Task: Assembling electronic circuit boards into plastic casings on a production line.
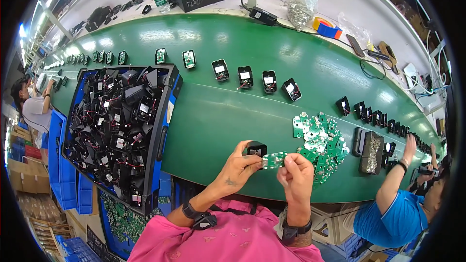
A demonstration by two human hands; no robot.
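My left hand is closed around a small black plastic housing, its thumb reaching to the end of a green circuit board. Between the thumb and fingertips of my right hand the board's other end is pinched. The board lies just in front of the housing; whether the two touch I cannot tell. Beyond my right hand spreads a heap of loose green circuit boards. To my left stands a large black crate filled with black housings, many with red wires and white parts inside.
A row of black housings runs along the green bench. At right, a co-worker in a blue shirt reaches over the bench, near a box of small metal parts. Below the crate, a blue bin holds more boards.
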